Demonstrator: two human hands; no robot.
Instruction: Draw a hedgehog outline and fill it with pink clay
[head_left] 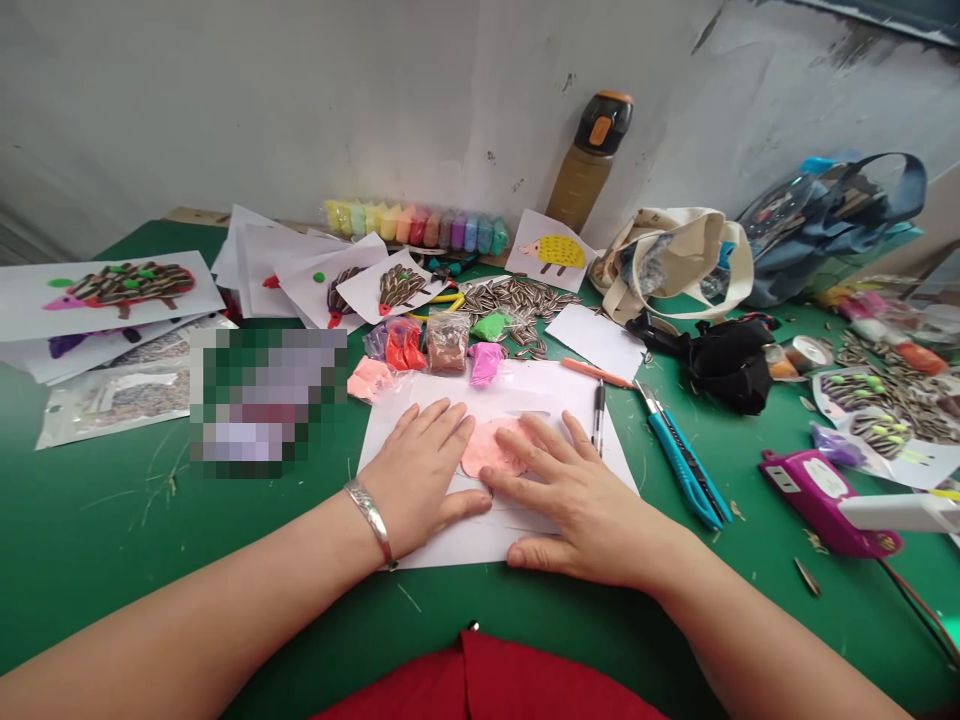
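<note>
My left hand [420,470] lies flat on a white sheet of paper [540,395] on the green table, a silver bracelet on its wrist. My right hand [581,495] also rests on the sheet, its fingers spread and pressing a flattened patch of pink clay [491,450] between the two hands. Neither hand grips anything. Small bags of coloured clay [427,345] lie just beyond the sheet, beside a heap of striped sunflower seeds [517,300].
A black pen [600,410], an orange pencil [596,373] and blue utility knives [686,455] lie right of the sheet. Finished seed hedgehog pictures [112,290] are stacked at left. Bags [675,255], a bottle [589,160] and a purple device [821,495] crowd the right.
</note>
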